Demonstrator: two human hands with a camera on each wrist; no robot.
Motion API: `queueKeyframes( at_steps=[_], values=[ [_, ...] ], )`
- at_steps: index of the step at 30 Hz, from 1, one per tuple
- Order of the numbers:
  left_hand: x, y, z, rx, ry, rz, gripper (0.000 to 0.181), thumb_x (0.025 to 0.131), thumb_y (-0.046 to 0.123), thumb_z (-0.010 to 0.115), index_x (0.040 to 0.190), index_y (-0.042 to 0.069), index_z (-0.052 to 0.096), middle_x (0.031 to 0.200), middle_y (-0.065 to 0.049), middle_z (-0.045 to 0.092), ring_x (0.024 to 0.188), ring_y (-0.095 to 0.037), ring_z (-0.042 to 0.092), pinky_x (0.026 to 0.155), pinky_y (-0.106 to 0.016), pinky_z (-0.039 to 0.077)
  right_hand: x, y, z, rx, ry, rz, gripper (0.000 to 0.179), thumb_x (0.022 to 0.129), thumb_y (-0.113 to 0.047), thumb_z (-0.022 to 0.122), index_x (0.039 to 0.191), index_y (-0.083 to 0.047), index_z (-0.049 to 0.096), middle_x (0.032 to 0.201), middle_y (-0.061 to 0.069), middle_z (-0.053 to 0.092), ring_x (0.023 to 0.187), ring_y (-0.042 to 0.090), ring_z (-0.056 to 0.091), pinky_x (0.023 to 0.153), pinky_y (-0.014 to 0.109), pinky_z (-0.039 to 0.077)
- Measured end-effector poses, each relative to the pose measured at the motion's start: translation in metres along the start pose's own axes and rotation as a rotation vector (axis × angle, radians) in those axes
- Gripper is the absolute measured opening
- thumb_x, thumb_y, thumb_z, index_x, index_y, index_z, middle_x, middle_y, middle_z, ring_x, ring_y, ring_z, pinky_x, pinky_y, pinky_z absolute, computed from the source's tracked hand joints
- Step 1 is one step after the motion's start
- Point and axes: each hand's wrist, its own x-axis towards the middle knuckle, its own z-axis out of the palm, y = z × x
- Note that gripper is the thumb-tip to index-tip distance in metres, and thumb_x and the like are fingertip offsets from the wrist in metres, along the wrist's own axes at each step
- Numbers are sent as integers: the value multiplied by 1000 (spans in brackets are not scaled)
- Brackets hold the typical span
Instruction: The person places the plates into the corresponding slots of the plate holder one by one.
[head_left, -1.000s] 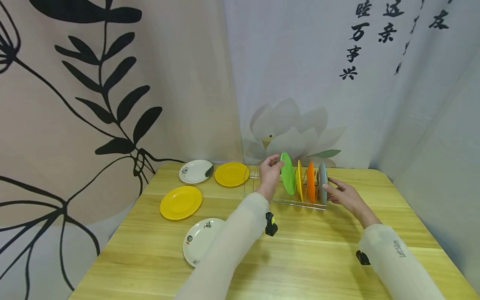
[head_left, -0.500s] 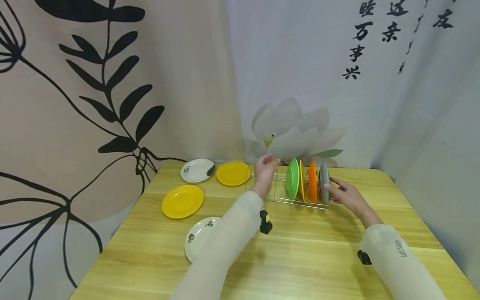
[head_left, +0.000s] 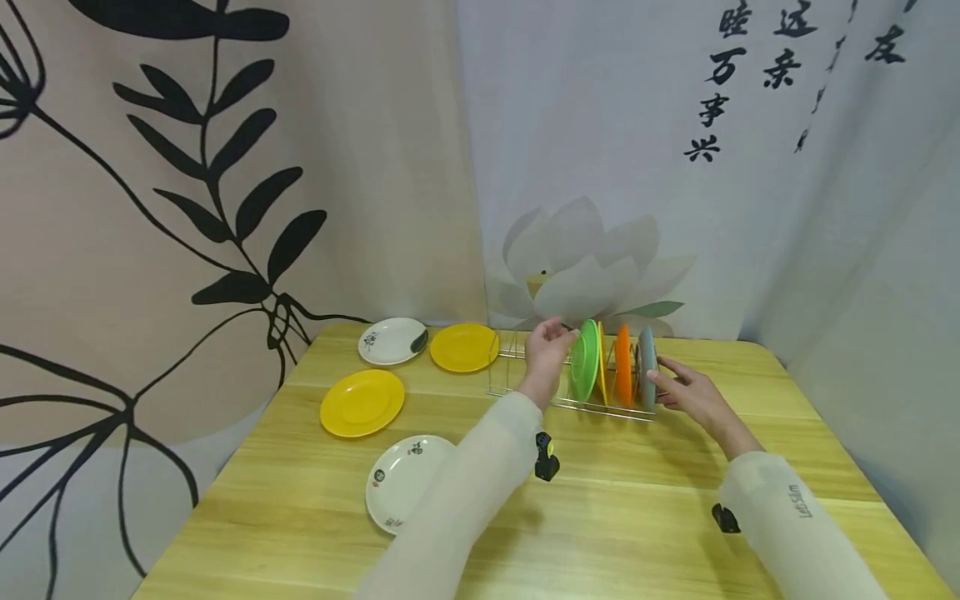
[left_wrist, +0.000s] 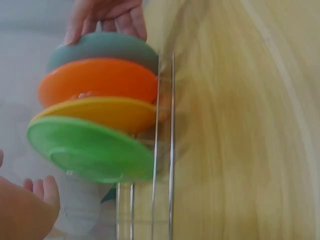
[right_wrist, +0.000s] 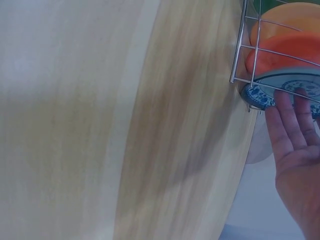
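A wire dish rack (head_left: 570,405) stands toward the back of the table with several plates upright in it: a green plate (head_left: 584,360), a yellow plate (head_left: 602,371), an orange plate (head_left: 623,367) and a blue-grey plate (head_left: 648,367) at the right end. My left hand (head_left: 544,360) is just left of the green plate, fingers loosely bent; the left wrist view shows a gap between the hand (left_wrist: 30,210) and that plate. At the rack's right end my right hand (right_wrist: 300,155) touches the blue-patterned outer face of the last plate with nearly straight fingers.
Left of the rack lie a yellow plate (head_left: 464,347), a white plate (head_left: 393,342), another yellow plate (head_left: 362,403) and a white patterned plate (head_left: 405,483) partly under the left sleeve. A printed curtain (head_left: 375,208) hangs right behind the wooden table (head_left: 637,517).
The green plate went from the left hand's grip into the rack beside the yellow one. My left hand let go, drew back left, then returned toward it. The right hand stayed put.
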Motion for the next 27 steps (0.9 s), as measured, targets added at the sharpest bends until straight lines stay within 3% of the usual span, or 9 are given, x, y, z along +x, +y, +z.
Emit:
queueKeyframes(
  at_steps=[8, 12, 19, 27],
  values=[
    [-2, -10, 26, 62, 17, 2, 34, 85, 4, 77, 117, 7, 68, 113, -13, 63, 95, -17, 56, 89, -33, 52, 1, 4, 0, 27, 4, -9, 79, 100, -53, 49, 159, -9, 19, 137, 34, 48, 113, 43, 60, 98, 50, 50],
    [-1, -13, 34, 89, 24, -3, 37, 83, 5, 79, 118, 8, 68, 111, -9, 63, 97, -18, 57, 90, -33, 52, 0, 5, -1, 33, 11, -4, 80, 100, -53, 50, 159, -8, 19, 137, 33, 49, 113, 44, 59, 98, 51, 49],
    [-3, -13, 36, 196, 48, 12, 37, 83, 1, 77, 118, 9, 68, 109, -5, 62, 97, -18, 58, 87, -33, 53, -1, 3, 0, 15, 15, 10, 82, 99, -55, 50, 159, -8, 19, 134, 31, 52, 111, 42, 60, 98, 49, 50],
    [0, -12, 34, 232, 60, 21, 39, 82, 0, 77, 119, 8, 68, 113, -9, 63, 99, -20, 58, 86, -33, 55, 1, 6, -2, 25, 8, 9, 81, 100, -54, 49, 159, -8, 18, 135, 32, 51, 113, 44, 59, 98, 51, 49]
  ],
)
